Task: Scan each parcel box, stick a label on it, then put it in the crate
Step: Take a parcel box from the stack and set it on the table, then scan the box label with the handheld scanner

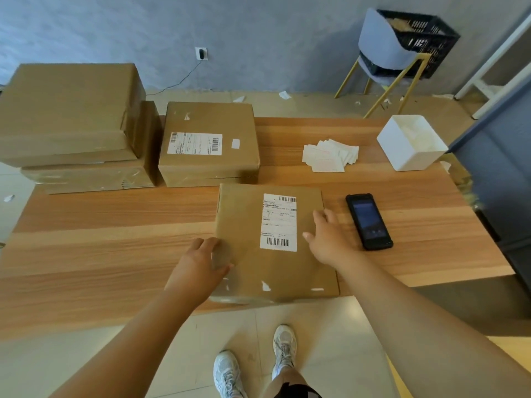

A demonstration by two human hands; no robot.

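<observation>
A flat brown parcel box [253, 268] with a white shipping label [278, 222] lies at the table's near edge. My left hand [205, 257] rests on its left edge with the thumb on top. On its right side lies my right hand [324, 238], fingers spread flat. The black handheld scanner [368, 221] lies face up on the table just right of the box. A loose pile of white labels [330, 155] sits further back. A black crate [422, 35] stands on the floor behind a chair at the far right.
A second labelled box [208, 143] sits behind the near one, with a stack of larger boxes [71, 124] at the far left. A white tub [412, 142] stands at the table's right rear. A grey chair [385, 53] stands before the crate.
</observation>
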